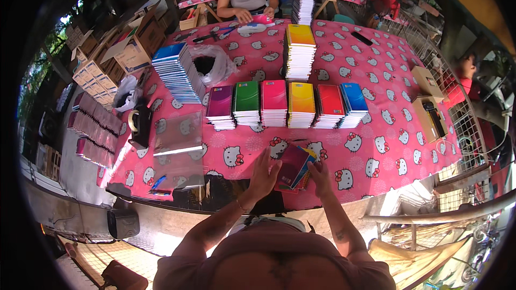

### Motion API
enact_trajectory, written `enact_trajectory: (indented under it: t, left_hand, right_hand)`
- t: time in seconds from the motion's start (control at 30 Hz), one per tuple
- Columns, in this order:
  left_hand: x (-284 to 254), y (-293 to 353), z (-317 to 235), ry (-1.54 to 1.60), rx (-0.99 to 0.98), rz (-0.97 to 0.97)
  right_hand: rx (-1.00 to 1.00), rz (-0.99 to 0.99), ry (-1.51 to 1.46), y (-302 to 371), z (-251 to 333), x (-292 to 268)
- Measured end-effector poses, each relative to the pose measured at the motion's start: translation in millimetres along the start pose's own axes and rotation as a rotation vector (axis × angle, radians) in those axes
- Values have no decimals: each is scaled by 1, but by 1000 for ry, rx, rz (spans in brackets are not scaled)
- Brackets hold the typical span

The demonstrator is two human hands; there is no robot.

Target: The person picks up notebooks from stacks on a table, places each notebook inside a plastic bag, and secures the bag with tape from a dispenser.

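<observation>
Pink cat tablecloth [376, 145] fills the middle; both hands, left hand [263, 174] and right hand [321, 174], fingers spread flat, press a small notebook pile [293, 167]. Square the edges gently.

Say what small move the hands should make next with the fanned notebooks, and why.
Probably squaring the set. The left hand and right hand flank a small set of notebooks lying fanned and skewed on the tablecloth, its edges uneven. Pressing both hands inward would likely align them, like the six neat piles behind.
</observation>
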State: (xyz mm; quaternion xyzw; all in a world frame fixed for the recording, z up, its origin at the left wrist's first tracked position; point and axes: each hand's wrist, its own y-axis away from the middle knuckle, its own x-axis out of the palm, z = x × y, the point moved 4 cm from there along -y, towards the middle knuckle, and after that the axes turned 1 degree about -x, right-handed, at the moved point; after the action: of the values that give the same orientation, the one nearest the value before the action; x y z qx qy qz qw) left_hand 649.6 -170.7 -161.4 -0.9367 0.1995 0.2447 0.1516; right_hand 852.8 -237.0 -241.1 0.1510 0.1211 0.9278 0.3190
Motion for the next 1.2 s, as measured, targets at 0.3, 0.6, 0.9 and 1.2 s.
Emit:
enact_trajectory:
  t: [0.3, 0.6, 0.9, 1.2]
  left_hand:
    - [-38, 26, 92, 913, -653, 274]
    - [-87, 57, 134, 1211, -678, 366]
    - [-57, 37, 128, 1140, -564, 274]
    - [-169, 94, 81, 24, 397, 355]
  right_hand:
    - [-369, 26, 869, 12, -17, 121]
    - [-260, 130, 695, 42, -27, 165]
    - [261, 159, 303, 61, -13, 156]
    - [500, 444, -456, 123, -37, 142]
